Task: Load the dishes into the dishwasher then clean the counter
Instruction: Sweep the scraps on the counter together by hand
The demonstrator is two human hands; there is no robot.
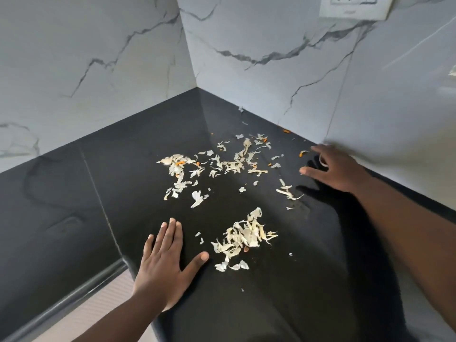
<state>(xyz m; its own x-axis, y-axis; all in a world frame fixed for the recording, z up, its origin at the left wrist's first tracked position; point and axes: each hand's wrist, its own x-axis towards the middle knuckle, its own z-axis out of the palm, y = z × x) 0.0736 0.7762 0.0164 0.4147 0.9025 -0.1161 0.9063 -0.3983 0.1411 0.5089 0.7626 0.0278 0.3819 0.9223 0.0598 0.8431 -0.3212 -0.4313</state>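
Pale vegetable peel scraps with a few orange bits lie scattered over the black counter (pixel 74 193). One loose spread of peels (pixel 222 161) is in the middle, and a tighter pile (pixel 243 239) is nearer me. My left hand (pixel 165 265) lies flat on the counter, fingers straight, just left of the near pile. My right hand (pixel 333 169) hovers low by the right wall, fingers spread, beside a few stray peels (pixel 287 191). Neither hand holds anything. No dishes or dishwasher are in view.
White marble-look walls (pixel 246 70) meet in a corner behind the counter. A wall socket (pixel 355 6) is at the top right. The counter's front edge (pixel 81 290) runs along the lower left, with a light floor or cabinet face below it.
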